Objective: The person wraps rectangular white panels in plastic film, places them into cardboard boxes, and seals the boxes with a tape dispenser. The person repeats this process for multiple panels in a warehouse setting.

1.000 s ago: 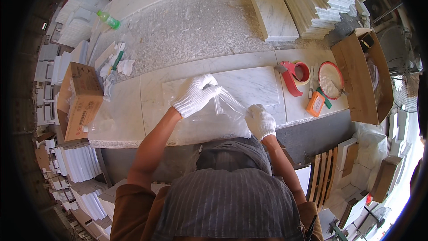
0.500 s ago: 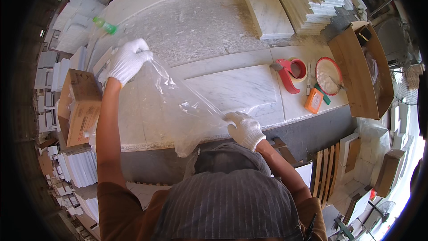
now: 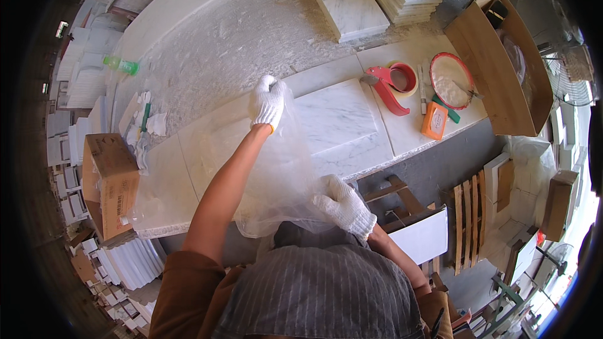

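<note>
The clear plastic film (image 3: 286,163) hangs between the gloved hands over the left part of the tabletop (image 3: 402,133), its lower end spilling over the front edge. The fingers of the left hand (image 3: 268,102) are clenched on its upper edge. The right hand (image 3: 344,206) is at the film's right margin, thumb and fingers partly spread; whether they pinch the film cannot be told.

The marble slab (image 3: 342,116) lies to the right of the left hand and beyond the right hand. Its long axis appears to run roughly along the front edge; the film obscures its left end. Hand height hides which hand is nearer.

The left forearm crosses above the film. A red tape dispenser (image 3: 385,92) sits at the slab's far right corner, contact unclear. Farther right are an orange box (image 3: 434,120) and a red-rimmed bowl (image 3: 432,74). Open cartons flank both ends: left carton (image 3: 120,182), right carton (image 3: 471,63).
</note>
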A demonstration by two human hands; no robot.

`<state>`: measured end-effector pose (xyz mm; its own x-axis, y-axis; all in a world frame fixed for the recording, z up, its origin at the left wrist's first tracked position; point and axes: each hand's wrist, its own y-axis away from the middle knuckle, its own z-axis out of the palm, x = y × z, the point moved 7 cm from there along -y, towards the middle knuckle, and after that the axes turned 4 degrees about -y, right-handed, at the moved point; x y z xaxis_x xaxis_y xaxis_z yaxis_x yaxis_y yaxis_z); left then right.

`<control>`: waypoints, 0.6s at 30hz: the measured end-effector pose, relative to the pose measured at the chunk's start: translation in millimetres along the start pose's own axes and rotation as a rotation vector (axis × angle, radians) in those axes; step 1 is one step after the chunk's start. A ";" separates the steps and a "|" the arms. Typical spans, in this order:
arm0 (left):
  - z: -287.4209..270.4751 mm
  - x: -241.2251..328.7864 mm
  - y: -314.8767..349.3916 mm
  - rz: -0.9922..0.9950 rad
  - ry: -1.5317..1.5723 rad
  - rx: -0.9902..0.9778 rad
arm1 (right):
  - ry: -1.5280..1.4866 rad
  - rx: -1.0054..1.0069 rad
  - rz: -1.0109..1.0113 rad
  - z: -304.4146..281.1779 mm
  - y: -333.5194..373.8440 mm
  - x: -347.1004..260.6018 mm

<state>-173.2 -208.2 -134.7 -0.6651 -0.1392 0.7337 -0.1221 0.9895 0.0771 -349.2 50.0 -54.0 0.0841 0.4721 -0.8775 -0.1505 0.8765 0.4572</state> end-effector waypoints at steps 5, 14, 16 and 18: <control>33.5 26.3 21.1 -0.056 0.084 -0.090 | -0.249 0.358 0.271 -45.0 1.8 82.1; 60.9 66.2 114.5 0.912 -0.253 -0.088 | -0.087 0.612 0.233 -101.6 39.0 165.1; 67.7 75.7 133.6 0.984 -0.485 -0.154 | 0.105 0.630 0.213 -118.2 41.0 179.2; 81.8 71.4 141.0 0.964 -0.658 -0.234 | 0.136 0.760 0.321 -141.0 51.1 199.9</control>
<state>-298.1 -81.7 -126.6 -0.6675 0.7408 0.0748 0.7278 0.6704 -0.1445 -479.0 176.0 -226.4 0.0238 0.7368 -0.6757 0.5627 0.5488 0.6182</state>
